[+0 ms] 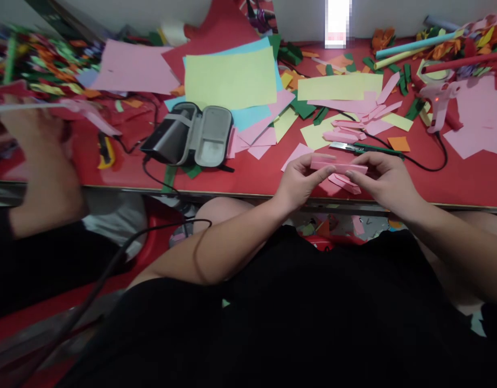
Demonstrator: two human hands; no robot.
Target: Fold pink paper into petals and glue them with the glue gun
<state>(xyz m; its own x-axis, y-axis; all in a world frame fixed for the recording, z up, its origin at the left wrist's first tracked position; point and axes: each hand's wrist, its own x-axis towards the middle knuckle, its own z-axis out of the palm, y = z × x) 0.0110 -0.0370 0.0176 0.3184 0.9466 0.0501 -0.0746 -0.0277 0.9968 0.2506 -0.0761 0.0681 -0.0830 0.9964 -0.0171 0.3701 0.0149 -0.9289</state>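
Observation:
Both my hands hold one folded pink paper strip [339, 166] just above the near edge of the red table [248, 178]. My left hand [300, 180] pinches its left end between thumb and fingers. My right hand [383, 178] pinches its right end. Another folded pink piece [345, 184] lies directly beneath the strip. More folded pink pieces [347, 132] are heaped a little farther back, beside a pair of scissors [355, 147].
Sheets of yellow paper [231, 80], pink, blue and green paper cover the table. An open grey case [200, 134] with a cable lies at centre left. A pink glue gun [440, 102] stands at the right. Another person's hand [38, 156] works at the far left.

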